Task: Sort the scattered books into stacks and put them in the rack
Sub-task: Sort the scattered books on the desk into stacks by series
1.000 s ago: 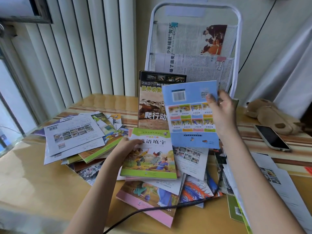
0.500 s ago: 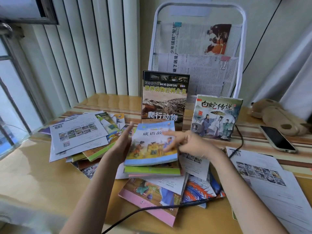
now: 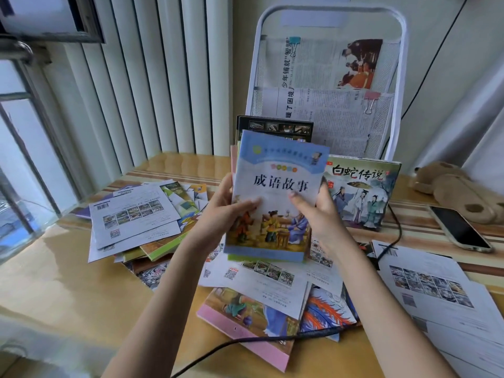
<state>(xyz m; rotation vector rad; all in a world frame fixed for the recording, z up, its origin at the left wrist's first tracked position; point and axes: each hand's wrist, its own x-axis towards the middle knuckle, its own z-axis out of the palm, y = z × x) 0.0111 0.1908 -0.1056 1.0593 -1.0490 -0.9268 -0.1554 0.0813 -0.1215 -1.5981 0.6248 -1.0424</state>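
1. Both hands hold a small stack of books (image 3: 275,197) up off the table, standing almost straight.
2. The left hand (image 3: 223,211) grips the stack's left edge. Its thumb lies across the front cover and its fingers go behind.
3. The right hand (image 3: 316,211) grips the right edge the same way, thumb on the front cover.
4. The front book is blue, with big dark letters and a picture of people at a small table. Green and pink edges of other books peek out behind it.
5. Just behind the stack stands a dark book (image 3: 275,126). Only its top shows.
6. Just beside the right hand, on its outer side, stands a picture book (image 3: 362,192) with three people in robes on it.
7. Under both hands lie more books and white sheets (image 3: 261,279), all mixed up. A pink-edged book (image 3: 245,323) lies nearest the person.
8. Out past the left hand is another messy pile of books (image 3: 139,216).
9. Out past the right hand lie more white printed sheets (image 3: 436,290), a phone (image 3: 461,227) and a brown stuffed toy (image 3: 458,192).
10. The table (image 3: 68,282) is shiny yellow wood. A black cord (image 3: 245,342) runs over it, across the pink-edged book.
11. A window is far to the left, and a white ribbed radiator (image 3: 152,77) stands by the wall.
12. The white rack (image 3: 327,77) stands behind the books. Its mesh pockets hold newspapers (image 3: 327,105) with clips on them.
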